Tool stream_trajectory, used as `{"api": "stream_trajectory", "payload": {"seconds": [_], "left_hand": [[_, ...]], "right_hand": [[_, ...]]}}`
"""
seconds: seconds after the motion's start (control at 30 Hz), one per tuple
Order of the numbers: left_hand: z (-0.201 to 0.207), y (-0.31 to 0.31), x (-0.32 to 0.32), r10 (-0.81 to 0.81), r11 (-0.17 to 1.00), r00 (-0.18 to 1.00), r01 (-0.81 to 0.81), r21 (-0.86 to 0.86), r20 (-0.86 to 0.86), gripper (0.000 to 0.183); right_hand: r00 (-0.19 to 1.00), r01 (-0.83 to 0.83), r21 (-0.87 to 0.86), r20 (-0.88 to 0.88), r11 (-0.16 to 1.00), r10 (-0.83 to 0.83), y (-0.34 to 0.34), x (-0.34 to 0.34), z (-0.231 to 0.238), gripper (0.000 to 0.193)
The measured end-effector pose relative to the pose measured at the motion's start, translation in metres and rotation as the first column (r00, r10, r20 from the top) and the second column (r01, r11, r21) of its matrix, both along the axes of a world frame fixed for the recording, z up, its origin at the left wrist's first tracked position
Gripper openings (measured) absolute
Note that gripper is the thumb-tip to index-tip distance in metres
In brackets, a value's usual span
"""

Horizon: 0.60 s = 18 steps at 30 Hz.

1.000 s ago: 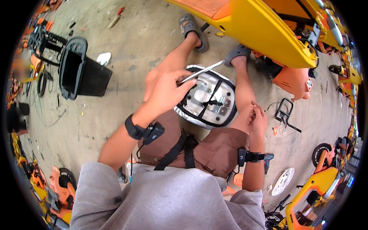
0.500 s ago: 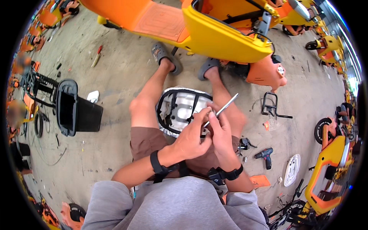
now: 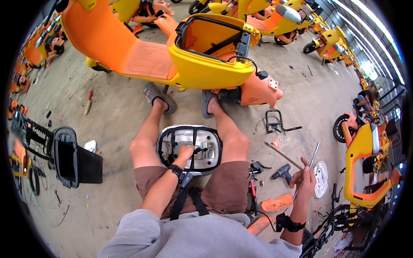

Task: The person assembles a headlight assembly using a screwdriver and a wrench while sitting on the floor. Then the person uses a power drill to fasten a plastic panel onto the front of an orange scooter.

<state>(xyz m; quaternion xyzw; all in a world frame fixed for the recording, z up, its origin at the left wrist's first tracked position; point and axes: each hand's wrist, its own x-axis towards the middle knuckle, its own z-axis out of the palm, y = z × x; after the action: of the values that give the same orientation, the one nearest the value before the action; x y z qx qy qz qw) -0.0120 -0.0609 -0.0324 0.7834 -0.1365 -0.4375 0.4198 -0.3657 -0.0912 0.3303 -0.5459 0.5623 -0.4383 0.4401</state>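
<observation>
Between my knees lies an upturned scooter seat (image 3: 209, 150), its pale underside framed by a black rim and crossed by black straps. My left hand (image 3: 186, 151) reaches down to its middle, fingers curled together against the underside; anything they pinch is hidden. Raised off to the right, my right hand (image 3: 303, 182) is closed round two thin metal rods. One rod (image 3: 284, 155) points up and left, and the other rod (image 3: 315, 155) stands nearly upright, so they spread in a V.
A yellow and orange scooter (image 3: 202, 64) stands ahead of my feet. Left is a black bin-like compartment (image 3: 88, 165). On the right lie a black metal bracket (image 3: 275, 122), a cordless drill (image 3: 282, 172), a white panel (image 3: 321, 178) and an orange part (image 3: 277, 202). A person (image 3: 365, 99) sits far right.
My hands have parted from above the seat, where they held a metal rod together. The left has gone down to the seat's underside; the right has swung outward with two rods. The view has tilted up.
</observation>
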Motion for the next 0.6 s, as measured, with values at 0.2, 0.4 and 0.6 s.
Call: {"api": "stream_trajectory", "payload": {"seconds": [0.2,0.4,0.6], "left_hand": [[-0.068,0.005,0.012,0.064,0.996,0.984,-0.072,-0.045,-0.167,0.055],[-0.064,0.008,0.036,-0.055,0.992,0.998,0.054,-0.115,-0.006,0.048],[-0.047,0.016,0.014,-0.028,0.976,0.932,-0.053,-0.213,-0.362,0.026]], "right_hand": [[0.956,0.096,0.032,-0.282,0.995,-0.083,0.01,-0.07,-0.08,0.023],[0.866,0.057,0.078,-0.5,0.995,-0.01,0.027,-0.103,-0.156,0.024],[0.827,0.071,0.322,-0.548,0.944,0.125,0.062,-0.118,-0.183,0.026]]}}
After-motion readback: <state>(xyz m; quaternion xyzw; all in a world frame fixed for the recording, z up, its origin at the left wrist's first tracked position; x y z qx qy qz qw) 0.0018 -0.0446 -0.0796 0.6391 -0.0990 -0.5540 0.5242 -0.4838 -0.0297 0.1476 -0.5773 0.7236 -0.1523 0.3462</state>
